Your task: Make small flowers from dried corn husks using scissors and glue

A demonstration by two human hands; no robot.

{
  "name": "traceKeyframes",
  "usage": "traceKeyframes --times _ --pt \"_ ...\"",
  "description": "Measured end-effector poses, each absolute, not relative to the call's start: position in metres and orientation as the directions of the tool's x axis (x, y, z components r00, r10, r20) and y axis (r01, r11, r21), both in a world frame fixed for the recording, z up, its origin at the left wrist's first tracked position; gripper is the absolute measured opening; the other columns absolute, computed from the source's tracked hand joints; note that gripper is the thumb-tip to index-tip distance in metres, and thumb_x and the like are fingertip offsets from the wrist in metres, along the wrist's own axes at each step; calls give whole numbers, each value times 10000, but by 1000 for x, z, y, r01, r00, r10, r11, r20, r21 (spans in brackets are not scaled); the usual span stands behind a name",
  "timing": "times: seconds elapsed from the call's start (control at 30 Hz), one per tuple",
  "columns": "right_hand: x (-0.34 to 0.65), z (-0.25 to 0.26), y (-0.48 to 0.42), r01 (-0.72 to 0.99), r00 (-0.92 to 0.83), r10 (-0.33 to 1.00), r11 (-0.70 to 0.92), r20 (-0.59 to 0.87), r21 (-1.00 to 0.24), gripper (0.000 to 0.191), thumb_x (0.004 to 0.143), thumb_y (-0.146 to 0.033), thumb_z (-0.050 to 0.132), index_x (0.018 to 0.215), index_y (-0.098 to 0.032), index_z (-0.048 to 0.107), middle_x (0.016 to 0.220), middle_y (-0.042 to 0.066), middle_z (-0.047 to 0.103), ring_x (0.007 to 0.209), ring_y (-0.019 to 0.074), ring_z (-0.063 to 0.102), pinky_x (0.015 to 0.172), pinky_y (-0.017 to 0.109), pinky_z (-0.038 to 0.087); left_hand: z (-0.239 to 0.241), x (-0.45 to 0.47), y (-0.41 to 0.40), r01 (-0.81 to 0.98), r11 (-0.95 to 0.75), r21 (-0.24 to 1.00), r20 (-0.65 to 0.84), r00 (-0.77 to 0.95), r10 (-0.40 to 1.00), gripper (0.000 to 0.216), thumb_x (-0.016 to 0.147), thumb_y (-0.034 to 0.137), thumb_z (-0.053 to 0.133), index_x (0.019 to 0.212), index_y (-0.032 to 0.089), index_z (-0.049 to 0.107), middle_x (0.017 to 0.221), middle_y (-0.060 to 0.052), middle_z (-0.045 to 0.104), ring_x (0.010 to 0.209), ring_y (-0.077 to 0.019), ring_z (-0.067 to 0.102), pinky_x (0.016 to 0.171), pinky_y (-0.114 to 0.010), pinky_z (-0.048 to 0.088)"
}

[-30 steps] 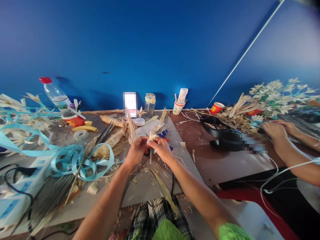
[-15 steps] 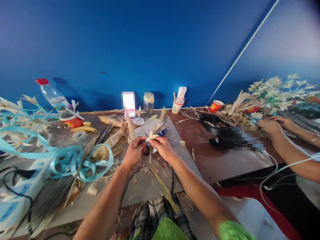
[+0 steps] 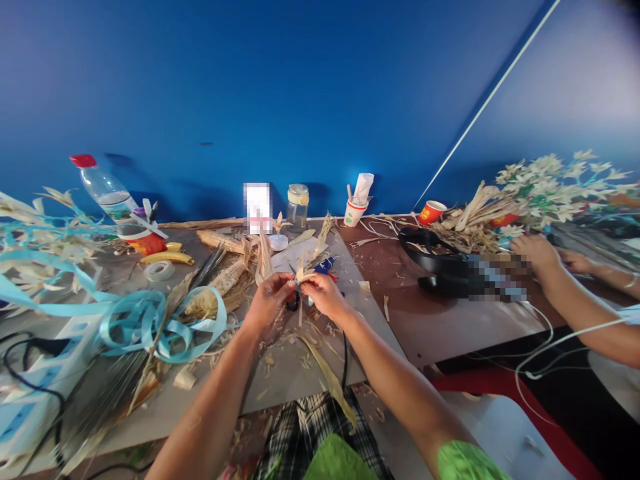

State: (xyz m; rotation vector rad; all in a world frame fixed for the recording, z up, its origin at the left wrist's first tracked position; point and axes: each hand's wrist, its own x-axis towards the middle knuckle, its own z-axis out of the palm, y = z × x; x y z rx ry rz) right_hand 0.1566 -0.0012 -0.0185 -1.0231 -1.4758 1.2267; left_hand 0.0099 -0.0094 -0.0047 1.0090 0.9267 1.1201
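Note:
My left hand (image 3: 269, 301) and my right hand (image 3: 325, 296) meet over the grey board (image 3: 300, 373) in the middle of the table. Both pinch a small pale flower made of corn husk (image 3: 303, 274), its pointed petals sticking up between my fingertips. A thin stem hangs down from it between my hands. Black scissors (image 3: 293, 303) lie on the board just under my hands, partly hidden. Husk scraps and shavings lie all around them.
Light-blue ribbon (image 3: 145, 320) and husk bundles crowd the left. A water bottle (image 3: 103, 190), tape roll (image 3: 159, 270), glass jar (image 3: 298, 205) and paper cups (image 3: 355, 212) stand along the blue wall. Another person's arms (image 3: 565, 293) work at the right, beside husk flowers (image 3: 550, 183).
My hands have stayed in place, turning the husk flower slightly between the fingers. The other person's nearer hand has shifted a little toward the flowers at the right.

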Motion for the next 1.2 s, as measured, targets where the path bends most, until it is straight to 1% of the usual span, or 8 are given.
traceKeyframes --times 0.23,0.37,0.5,0.73,0.87,0.97,1.1,1.2 --pt "156 -6 -11 -49 -265 956 115 124 -992 216 715 -346 604 787 -156 678 682 -1 608 678 135 548 622 234 413 -4 10 -9 -299 104 948 -44 201 979 319 630 328 750 859 144 627 680 19 596 556 -65 503 548 -198 382" --pt "151 -5 -10 -11 -119 990 70 71 -998 304 664 -445 667 653 -144 628 587 -7 572 578 119 516 548 226 389 -5 14 -10 -327 130 936 -55 229 972 348 602 316 772 866 143 625 705 8 617 599 -80 536 586 -210 402" --pt "150 -10 -7 -31 -146 988 43 47 -999 359 689 -490 640 599 -143 612 543 6 564 538 120 511 520 231 387 -5 16 -10 -356 152 922 -47 286 957 347 600 305 771 873 144 633 747 -12 646 621 -91 562 604 -221 419" --pt "152 -14 -5 -72 -180 983 17 30 -997 235 653 -372 680 712 -146 647 600 -16 575 546 100 494 536 218 375 -3 14 -9 -331 208 921 -143 208 968 346 552 285 784 823 131 635 712 -1 638 571 -83 557 548 -203 407" --pt "154 -13 -4 -17 -213 977 11 14 -1000 189 692 -322 601 713 -142 654 584 -18 565 541 94 476 530 211 356 -1 12 -10 -359 239 902 -175 203 964 363 526 269 792 817 121 633 714 0 628 553 -79 562 530 -198 404" --pt "156 -12 -5 -45 -245 969 -1 10 -999 185 704 -297 553 712 -144 656 600 -11 574 564 101 486 553 213 372 0 11 -9 -368 240 899 -175 201 964 373 518 272 797 814 120 628 707 -3 625 559 -90 576 516 -197 395" --pt "157 -8 -8 -117 -329 944 -15 25 -993 202 713 -321 584 783 -147 660 665 0 596 644 120 525 628 227 405 -2 11 -9 -382 213 899 -150 189 971 367 526 276 798 815 127 627 677 11 614 545 -69 544 522 -189 401" --pt "154 -8 -8 -107 -260 965 -5 23 -994 231 679 -369 643 765 -154 649 674 -4 592 625 116 510 619 231 403 -4 11 -8 -351 210 913 -154 179 972 361 531 281 796 811 130 626 702 7 622 560 -73 553 529 -190 409"
